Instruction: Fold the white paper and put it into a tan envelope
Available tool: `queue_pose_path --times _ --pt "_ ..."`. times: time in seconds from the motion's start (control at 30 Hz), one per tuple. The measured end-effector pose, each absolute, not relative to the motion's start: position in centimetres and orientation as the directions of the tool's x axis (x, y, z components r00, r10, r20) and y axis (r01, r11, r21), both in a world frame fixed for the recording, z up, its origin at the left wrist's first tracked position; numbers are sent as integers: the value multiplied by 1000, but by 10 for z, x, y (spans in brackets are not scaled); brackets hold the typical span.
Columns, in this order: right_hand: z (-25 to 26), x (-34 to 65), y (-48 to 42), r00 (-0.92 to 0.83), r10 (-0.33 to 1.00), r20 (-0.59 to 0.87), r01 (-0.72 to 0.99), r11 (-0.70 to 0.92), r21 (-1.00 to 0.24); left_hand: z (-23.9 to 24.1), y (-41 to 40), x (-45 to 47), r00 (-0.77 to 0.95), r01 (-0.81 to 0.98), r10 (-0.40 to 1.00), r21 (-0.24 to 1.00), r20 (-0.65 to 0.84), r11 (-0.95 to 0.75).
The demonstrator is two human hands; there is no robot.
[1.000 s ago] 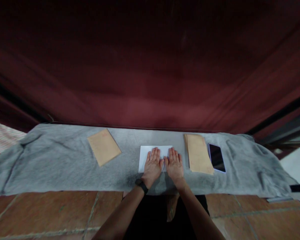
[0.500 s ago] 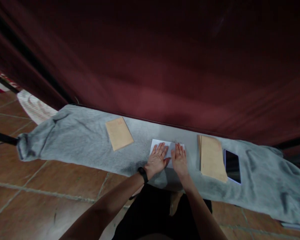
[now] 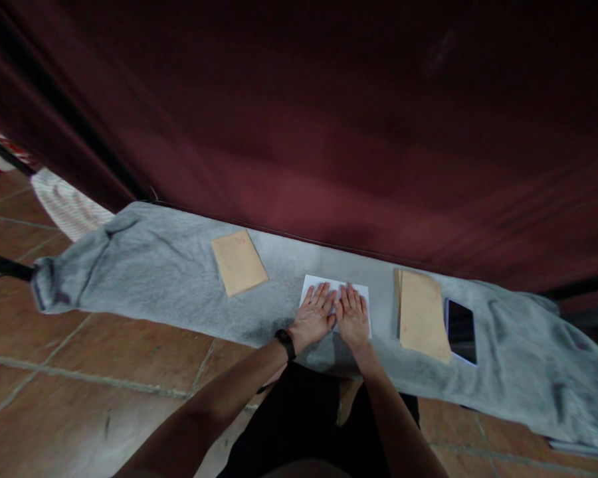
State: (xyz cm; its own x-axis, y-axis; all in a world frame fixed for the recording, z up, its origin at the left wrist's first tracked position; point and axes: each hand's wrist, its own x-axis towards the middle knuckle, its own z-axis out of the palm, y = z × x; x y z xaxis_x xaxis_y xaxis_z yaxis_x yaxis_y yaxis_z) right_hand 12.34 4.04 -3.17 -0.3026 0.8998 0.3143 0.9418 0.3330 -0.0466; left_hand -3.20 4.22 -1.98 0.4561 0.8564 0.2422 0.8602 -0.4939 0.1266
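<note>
A white sheet of paper (image 3: 323,279) lies on the grey cloth in front of me, much of it covered by my hands. My left hand (image 3: 315,317) rests flat on its left part, fingers stretched out and pointing away from me; a dark band is on that wrist. Beside it, my right hand (image 3: 353,318) is spread flat over the paper's middle and right, close to the left thumb. Neither hand grips anything. A brown envelope (image 3: 240,263) lies to the left, and a stack of brown envelopes (image 3: 423,315) to the right.
A dark-screened phone or tablet (image 3: 461,330) lies right of the envelope stack. Grey cloth (image 3: 169,272) covers the long narrow surface, wrinkled at both ends. Behind it hangs a dark red curtain (image 3: 299,159). Brown floor tiles (image 3: 129,358) show below.
My right hand has slid left across the paper towards my left hand, uncovering the paper's right edge. My left hand stays nearly in place. The view has shifted slightly.
</note>
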Motion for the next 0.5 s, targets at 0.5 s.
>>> queue_pose_path --times 0.5 --pt "-44 145 26 -127 911 392 968 200 -150 -4 24 -51 579 769 779 157 242 -620"
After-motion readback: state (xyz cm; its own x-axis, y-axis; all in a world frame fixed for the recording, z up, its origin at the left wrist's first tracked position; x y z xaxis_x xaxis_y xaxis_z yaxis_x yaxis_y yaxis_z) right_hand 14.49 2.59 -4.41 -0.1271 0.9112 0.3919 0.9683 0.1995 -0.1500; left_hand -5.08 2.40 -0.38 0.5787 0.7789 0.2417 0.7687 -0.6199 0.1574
